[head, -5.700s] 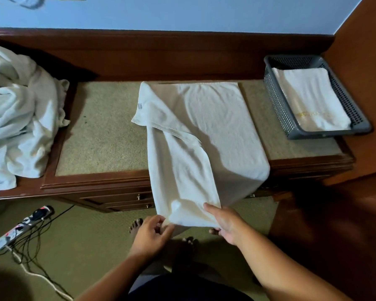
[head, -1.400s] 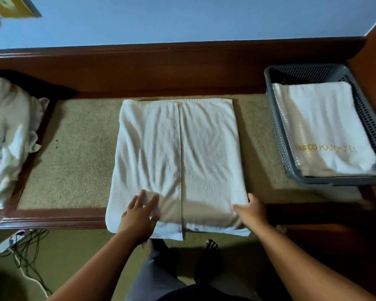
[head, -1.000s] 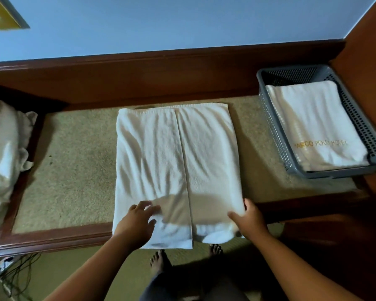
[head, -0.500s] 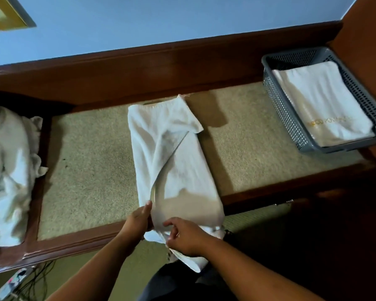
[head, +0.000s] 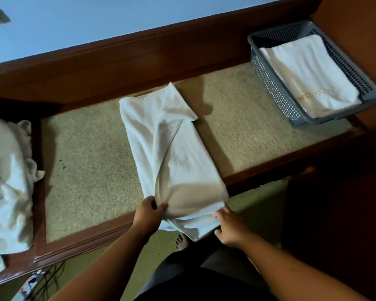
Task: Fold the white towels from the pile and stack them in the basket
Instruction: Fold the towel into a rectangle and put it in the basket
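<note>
Shifted from the middle of the towel's (head: pixel 178 161) near end half a second ago, the right hand (head: pixel 229 228) is now set at the right corner, where the overhanging edge is grasped between fingers and thumb. The left corner is gripped by the left hand (head: pixel 149 213), with the thumb laid on top. The towel, folded lengthwise into a narrow strip, is spread slantwise on the beige, carpet-like bench top (head: pixel 85 159). Its near end is draped over the wooden frame (head: pixel 80 240), and one far flap is turned out to the right.

A crumpled pile (head: pixel 7 181) of white towels is heaped at the left end. At the right end a grey perforated basket (head: pixel 269 83) is placed, with a folded towel (head: pixel 308 70) laid flat inside. Gold lettering (head: pixel 315 94) is stitched on that towel, too blurred to be read in full. A pale blue wall (head: pixel 96 18) is seen behind the bench, and green floor (head: pixel 161 246) below it, where a power strip (head: pixel 30 283) is lying.
</note>
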### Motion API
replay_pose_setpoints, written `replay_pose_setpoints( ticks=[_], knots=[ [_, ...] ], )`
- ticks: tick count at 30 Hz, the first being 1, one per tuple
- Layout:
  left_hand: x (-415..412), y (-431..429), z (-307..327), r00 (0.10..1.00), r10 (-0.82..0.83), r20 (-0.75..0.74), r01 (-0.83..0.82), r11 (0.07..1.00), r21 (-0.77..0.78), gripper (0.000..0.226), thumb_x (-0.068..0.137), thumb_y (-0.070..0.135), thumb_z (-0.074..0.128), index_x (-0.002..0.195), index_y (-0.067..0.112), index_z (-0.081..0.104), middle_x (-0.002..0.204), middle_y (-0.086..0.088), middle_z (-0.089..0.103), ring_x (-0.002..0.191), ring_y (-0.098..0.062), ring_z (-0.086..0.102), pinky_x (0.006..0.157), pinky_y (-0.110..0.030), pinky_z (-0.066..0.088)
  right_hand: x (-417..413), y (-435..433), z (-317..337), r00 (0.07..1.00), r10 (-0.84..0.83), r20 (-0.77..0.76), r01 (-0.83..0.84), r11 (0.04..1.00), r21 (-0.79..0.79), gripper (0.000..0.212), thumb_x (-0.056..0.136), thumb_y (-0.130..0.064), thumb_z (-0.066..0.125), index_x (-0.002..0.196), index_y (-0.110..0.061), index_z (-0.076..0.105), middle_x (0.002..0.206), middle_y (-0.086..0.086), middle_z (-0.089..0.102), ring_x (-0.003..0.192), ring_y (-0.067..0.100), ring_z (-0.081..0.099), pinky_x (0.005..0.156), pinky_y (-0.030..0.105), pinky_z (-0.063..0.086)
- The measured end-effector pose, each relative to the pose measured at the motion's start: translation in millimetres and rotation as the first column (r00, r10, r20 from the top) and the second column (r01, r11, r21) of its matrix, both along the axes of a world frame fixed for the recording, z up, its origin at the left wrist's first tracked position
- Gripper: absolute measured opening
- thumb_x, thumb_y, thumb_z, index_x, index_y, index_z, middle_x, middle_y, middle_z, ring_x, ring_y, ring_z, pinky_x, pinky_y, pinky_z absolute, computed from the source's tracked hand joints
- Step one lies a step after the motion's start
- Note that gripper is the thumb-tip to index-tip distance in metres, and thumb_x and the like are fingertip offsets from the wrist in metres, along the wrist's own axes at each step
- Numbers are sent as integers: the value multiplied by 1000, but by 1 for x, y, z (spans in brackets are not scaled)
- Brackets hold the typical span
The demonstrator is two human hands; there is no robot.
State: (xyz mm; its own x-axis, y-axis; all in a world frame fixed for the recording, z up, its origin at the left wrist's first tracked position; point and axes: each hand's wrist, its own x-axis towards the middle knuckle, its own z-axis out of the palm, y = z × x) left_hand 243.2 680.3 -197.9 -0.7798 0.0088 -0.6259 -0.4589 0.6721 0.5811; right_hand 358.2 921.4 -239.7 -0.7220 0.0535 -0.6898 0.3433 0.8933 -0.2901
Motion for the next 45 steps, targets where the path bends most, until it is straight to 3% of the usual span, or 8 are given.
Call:
replay_pose_setpoints(
  ticks=[5, 10, 14, 21, 27, 31, 36, 45],
  knots=[
    [12, 6, -1, 976, -108, 191, 78, 985, 154, 23, 89, 30, 75, 101, 12, 68, 81, 0, 69, 70, -13, 64, 56, -25, 52, 23, -2, -29, 911, -330, 247, 381, 902, -204, 70, 91, -24, 68, 150, -12, 34, 152, 17, 28, 140, 29, 33, 110, 27, 31],
    [35, 20, -14, 970, -52, 236, 19, 990, 142, 29, 90, 23, 75, 111, 4, 69, 73, 2, 63, 52, -5, 50, 41, -14, 38, 21, -8, -49, 451, -861, 235, 885, 399, -239, 37, 93, -7, 65, 126, 0, 51, 120, 19, 58, 112, 31, 57, 83, 27, 41],
    [48, 18, -22, 970, 35, 241, -62, 992, 107, 27, 89, 21, 74, 108, 3, 71, 71, 2, 64, 54, -7, 52, 48, -20, 41, 13, 3, -63, 138, -877, 460, 973, 33, -228, 64, 90, -46, 63, 146, -25, 39, 132, 6, 54, 112, 23, 56, 85, 44, 52],
    [60, 13, -25, 969, 76, 235, -102, 990, 99, 19, 93, 23, 71, 100, 6, 67, 70, -7, 56, 60, -18, 49, 55, -28, 40, 20, -10, -71, -43, -807, 589, 900, -287, -328, 20, 100, -15, 45, 97, -20, 64, 104, 5, 67, 93, 21, 61, 81, 39, 47],
    [72, 17, -32, 971, 174, 161, -173, 985, -21, 25, 91, 29, 71, 104, 7, 69, 76, -7, 65, 66, -23, 56, 63, -33, 43, 67, -3, -79, 274, -895, 352, 953, 203, -226, 13, 83, -13, 59, 75, -15, 50, 72, 5, 47, 61, 17, 46, 51, 27, 41],
    [81, 35, -24, 960, 269, 80, -258, 958, -127, 35, 96, 41, 62, 108, 9, 58, 99, -10, 66, 82, -26, 60, 69, -35, 47, 72, 7, -58, 492, -829, 265, 866, 433, -252, 48, 84, -26, 72, 126, -11, 54, 114, 10, 62, 102, 27, 62, 82, 29, 45],
    [93, 51, -8, 968, 208, -141, -233, 953, -195, 57, 92, 36, 68, 135, 10, 44, 136, -19, 49, 119, -40, 53, 100, -51, 46, 62, 30, -2, 810, -571, 130, 584, 771, -255, 54, 93, -29, 64, 142, -19, 43, 143, 9, 44, 123, 26, 54, 98, 30, 46],
    [100, 73, 10, 922, -312, -229, 210, 900, -381, 59, 97, 45, 53, 149, 26, 35, 160, 3, 25, 143, -26, 29, 113, -49, 32, 13, 43, 52, 974, -66, -215, 27, 983, -180, 67, 96, -31, 55, 155, -24, 26, 158, -1, 21, 140, 19, 36, 111, 35, 37]
  ],
)
